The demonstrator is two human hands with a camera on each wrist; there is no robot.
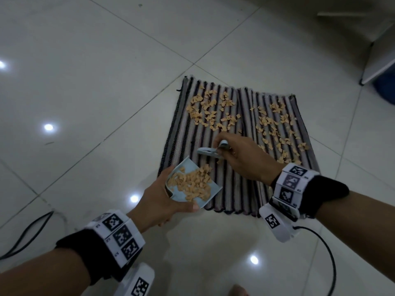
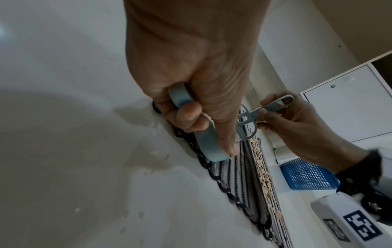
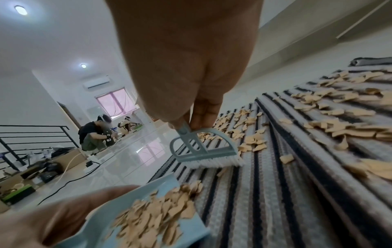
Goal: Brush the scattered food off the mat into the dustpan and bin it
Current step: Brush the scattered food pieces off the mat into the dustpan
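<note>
One pale-blue dustpan (image 1: 193,184), heaped with tan food bits (image 1: 192,182), was gripped by the left hand (image 1: 162,201), thumb curled along its near edge. One blue brush (image 3: 203,151) was pinched by the handle in the right hand (image 1: 243,159), white bristles below the fingertips, on one striped mat (image 1: 235,189). Many more bits were scattered beyond the fingers, too many to be counted.
</note>
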